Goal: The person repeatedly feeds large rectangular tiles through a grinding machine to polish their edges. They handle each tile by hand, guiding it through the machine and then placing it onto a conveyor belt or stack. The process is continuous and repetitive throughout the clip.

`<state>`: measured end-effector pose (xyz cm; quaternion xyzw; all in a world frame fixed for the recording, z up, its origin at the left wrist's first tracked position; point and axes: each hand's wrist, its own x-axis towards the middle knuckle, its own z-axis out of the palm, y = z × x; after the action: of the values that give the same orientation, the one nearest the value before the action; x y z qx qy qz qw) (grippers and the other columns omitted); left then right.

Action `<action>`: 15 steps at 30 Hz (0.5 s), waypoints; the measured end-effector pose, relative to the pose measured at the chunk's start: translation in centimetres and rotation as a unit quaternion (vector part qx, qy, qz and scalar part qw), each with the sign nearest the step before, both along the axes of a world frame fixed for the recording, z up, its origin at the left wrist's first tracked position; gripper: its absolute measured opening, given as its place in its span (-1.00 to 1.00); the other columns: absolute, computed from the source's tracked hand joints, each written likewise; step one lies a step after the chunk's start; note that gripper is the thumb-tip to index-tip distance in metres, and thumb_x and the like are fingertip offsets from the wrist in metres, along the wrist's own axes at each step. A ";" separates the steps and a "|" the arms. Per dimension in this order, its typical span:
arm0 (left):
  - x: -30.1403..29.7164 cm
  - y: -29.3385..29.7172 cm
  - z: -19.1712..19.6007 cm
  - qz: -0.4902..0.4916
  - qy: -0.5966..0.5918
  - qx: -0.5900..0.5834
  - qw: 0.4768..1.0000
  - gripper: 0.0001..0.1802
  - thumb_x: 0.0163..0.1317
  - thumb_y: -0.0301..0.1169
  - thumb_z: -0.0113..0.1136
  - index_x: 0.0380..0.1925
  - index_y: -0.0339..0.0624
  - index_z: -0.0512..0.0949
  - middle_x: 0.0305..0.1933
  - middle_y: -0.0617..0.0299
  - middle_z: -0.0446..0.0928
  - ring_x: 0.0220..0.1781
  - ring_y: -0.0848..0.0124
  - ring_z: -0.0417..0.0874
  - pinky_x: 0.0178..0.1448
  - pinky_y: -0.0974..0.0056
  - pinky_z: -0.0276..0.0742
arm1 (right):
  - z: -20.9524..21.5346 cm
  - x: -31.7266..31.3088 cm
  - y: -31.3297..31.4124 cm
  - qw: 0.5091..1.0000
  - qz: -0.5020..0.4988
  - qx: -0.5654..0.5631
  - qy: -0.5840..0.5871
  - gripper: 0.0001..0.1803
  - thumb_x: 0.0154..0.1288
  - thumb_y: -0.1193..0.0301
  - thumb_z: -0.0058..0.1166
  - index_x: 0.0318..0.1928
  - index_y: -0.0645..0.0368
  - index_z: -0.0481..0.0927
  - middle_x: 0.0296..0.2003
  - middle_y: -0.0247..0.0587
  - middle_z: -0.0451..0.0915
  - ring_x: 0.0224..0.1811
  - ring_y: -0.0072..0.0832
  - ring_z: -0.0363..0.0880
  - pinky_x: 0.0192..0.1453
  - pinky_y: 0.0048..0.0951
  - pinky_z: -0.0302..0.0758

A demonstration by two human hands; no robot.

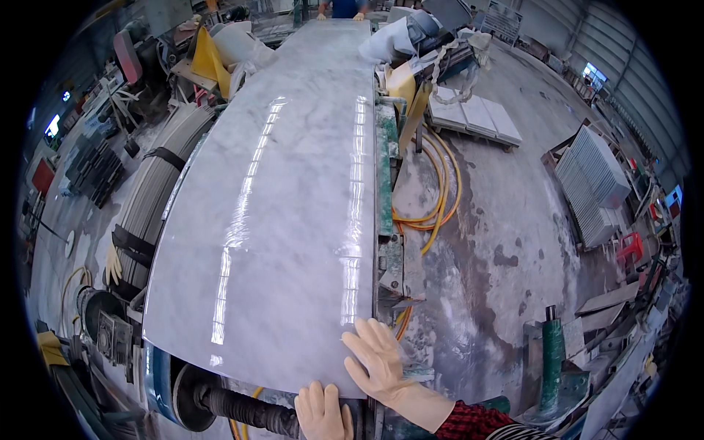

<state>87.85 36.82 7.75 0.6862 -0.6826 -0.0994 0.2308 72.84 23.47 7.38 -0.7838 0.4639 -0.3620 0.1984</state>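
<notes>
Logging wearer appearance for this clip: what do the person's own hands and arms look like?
Both hands wear pale cream rubber gloves. The right hand's glove has a long cuff running up the forearm, meeting a red-and-black checked sleeve with a striped edge. The left hand shows only its glove; its sleeve is out of frame.

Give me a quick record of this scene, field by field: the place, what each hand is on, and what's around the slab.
place: stone workshop with a wet grey floor
main thing: long polished white marble slab, lying flat on a machine bed
left hand: gloved, at the slab's near edge
right hand: gloved, flat on the slab's near right corner
far end: another person's hands on the slab
right of slab: yellow hoses, stacked tiles
left of slab: strapped bundle of slabs
</notes>
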 end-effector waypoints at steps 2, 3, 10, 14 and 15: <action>0.1 -0.2 0.4 -0.007 -0.006 0.001 1.000 -0.42 0.28 -0.37 0.22 0.31 -0.29 0.46 0.34 -0.33 0.43 0.33 -0.37 0.40 0.41 -0.32 0.25 | -0.4 0.6 -0.2 0.999 0.003 0.031 0.008 -0.49 0.23 0.50 0.22 0.22 0.26 0.54 0.26 0.21 0.48 0.27 0.19 0.41 0.38 0.11 0.31; 0.1 -0.3 0.4 -0.009 -0.005 0.000 1.000 -0.42 0.28 -0.38 0.22 0.31 -0.29 0.46 0.33 -0.34 0.42 0.33 -0.38 0.40 0.42 -0.33 0.26 | -0.8 0.7 -0.2 1.000 0.001 0.028 0.005 -0.50 0.23 0.52 0.20 0.21 0.27 0.55 0.25 0.20 0.49 0.25 0.17 0.41 0.37 0.10 0.31; 0.1 -0.1 0.6 -0.015 -0.006 0.000 1.000 -0.43 0.27 -0.39 0.22 0.30 -0.29 0.47 0.33 -0.37 0.42 0.33 -0.40 0.40 0.42 -0.34 0.26 | -0.4 1.1 -0.9 0.999 0.012 0.017 -0.028 -0.54 0.15 0.62 0.18 0.13 0.30 0.57 0.15 0.15 0.50 0.03 0.03 0.42 0.18 0.00 0.35; 0.1 0.3 0.8 -0.026 -0.002 0.019 0.999 -0.43 0.28 -0.38 0.23 0.30 -0.25 0.47 0.34 -0.37 0.40 0.32 -0.41 0.39 0.43 -0.34 0.26 | -0.6 1.1 -0.7 0.999 0.003 0.007 -0.052 -0.52 0.12 0.67 0.17 0.12 0.30 0.58 0.14 0.13 0.52 0.03 0.05 0.42 0.20 0.02 0.36; 0.1 0.3 0.9 -0.032 0.002 0.022 0.999 -0.43 0.28 -0.37 0.23 0.30 -0.24 0.47 0.35 -0.36 0.40 0.32 -0.41 0.39 0.43 -0.33 0.26 | -0.8 1.1 -0.6 0.999 -0.001 0.001 -0.053 -0.51 0.11 0.68 0.17 0.13 0.30 0.58 0.14 0.13 0.53 0.03 0.06 0.43 0.20 0.03 0.36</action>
<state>88.00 37.15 8.63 0.6691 -0.7010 -0.1234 0.2137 73.92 22.83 6.58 -0.7629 0.4536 -0.4027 0.2238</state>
